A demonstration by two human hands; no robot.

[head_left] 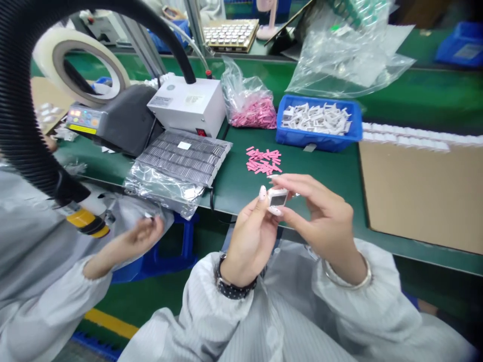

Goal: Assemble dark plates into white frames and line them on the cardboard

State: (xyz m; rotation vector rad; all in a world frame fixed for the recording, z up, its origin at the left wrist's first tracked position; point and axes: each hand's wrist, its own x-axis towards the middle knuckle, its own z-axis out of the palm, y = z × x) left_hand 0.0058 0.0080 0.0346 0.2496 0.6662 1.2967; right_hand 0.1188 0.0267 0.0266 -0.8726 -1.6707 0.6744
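Between my two hands, just over the bench's front edge, is a small white plastic frame [278, 197] with a dark rectangular screen set in it. My left hand [254, 231] pinches its left side with thumb and fingers. From the right, my right hand [320, 216] grips the same frame between thumb and fingertips. A scattered pile of small pink strips [263, 161] lies on the green bench just beyond my fingers. Farther back stands a blue bin [319, 141] full of white plastic frames [317, 118].
A clear bag of pink strips [253, 108] leans beside a white box [188, 103]. Left are a grey tray of dark parts [184, 156], a tape dispenser [113, 120] and a black hose [17, 100]. A cardboard sheet [422, 191] lies right. A co-worker's hand [145, 234] is at left.
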